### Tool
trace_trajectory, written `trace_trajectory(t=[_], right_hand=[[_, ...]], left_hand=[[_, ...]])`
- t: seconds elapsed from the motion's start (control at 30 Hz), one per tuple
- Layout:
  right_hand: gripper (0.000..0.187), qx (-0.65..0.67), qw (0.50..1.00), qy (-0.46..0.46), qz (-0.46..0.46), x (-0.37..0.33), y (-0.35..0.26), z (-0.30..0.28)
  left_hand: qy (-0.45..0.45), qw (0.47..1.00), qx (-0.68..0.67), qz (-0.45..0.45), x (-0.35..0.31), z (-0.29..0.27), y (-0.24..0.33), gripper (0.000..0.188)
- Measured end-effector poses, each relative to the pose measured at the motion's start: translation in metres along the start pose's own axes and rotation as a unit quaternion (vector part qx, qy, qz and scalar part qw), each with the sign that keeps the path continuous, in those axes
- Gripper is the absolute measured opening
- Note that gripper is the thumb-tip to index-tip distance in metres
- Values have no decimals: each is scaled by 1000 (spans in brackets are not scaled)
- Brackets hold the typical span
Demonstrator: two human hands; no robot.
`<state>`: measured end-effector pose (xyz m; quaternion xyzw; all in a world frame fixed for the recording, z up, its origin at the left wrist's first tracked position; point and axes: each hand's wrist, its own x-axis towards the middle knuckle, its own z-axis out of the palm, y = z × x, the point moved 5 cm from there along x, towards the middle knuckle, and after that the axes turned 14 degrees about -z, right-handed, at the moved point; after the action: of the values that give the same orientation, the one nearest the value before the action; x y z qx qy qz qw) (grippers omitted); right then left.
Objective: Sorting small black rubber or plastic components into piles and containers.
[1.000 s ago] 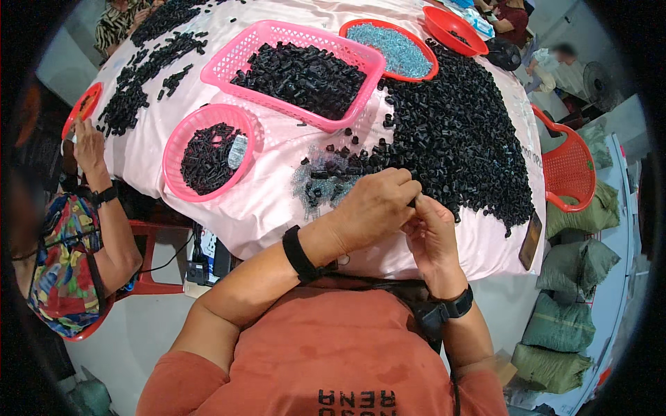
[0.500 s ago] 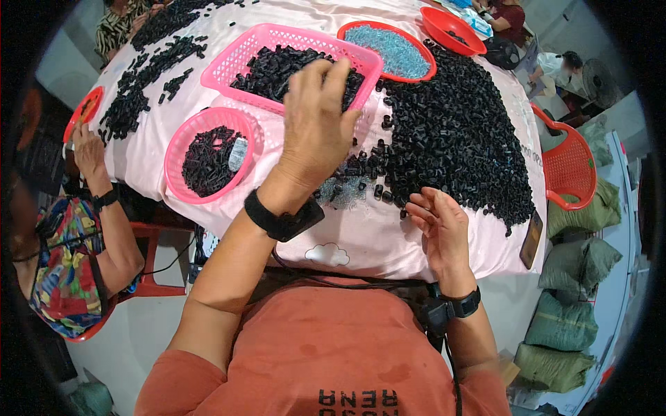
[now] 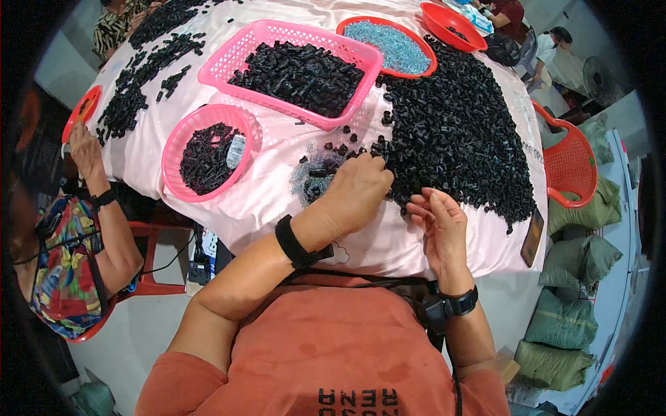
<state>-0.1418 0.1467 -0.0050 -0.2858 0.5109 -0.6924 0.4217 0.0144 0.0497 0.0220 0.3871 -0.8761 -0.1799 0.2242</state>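
Observation:
My left hand (image 3: 359, 193) is at the near left edge of a large heap of small black plastic pieces (image 3: 451, 132), its fingers curled down and closed; whatever is in them is hidden. Close beside it, my right hand (image 3: 442, 225) has its palm turned up and its fingertips bent together against the heap's near edge. Something dark shows at those fingertips, too small to name. Left of my left hand lies a scatter of small clear pieces (image 3: 303, 182) mixed with black ones. Beyond it stands a pink rectangular basket (image 3: 225, 67) full of black assembled-looking parts.
A round pink basket (image 3: 171, 159) holds thin black parts and a pale wrapped block. Behind the heap sits a red tray of clear bluish pieces (image 3: 388, 47). A phone (image 3: 533, 238) lies at the right edge. A co-worker's hand (image 3: 87, 149) is at the far left, near a red dish.
My left hand has come back from above the pink rectangular basket to the near edge of the black heap, and its fingers have closed. My right hand has stayed nearly still.

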Motion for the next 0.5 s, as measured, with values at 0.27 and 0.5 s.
trace_trajectory(t=[0.27,0.5], right_hand=[[23,-62,994,-85,-24,-6,3,19],[28,-112,962,-156,-192,-2,-1,29]], left_hand=[[20,981,-187,-41,-2,-17,1,20],[-102,907,-397,-98,0,-21,7,19]])
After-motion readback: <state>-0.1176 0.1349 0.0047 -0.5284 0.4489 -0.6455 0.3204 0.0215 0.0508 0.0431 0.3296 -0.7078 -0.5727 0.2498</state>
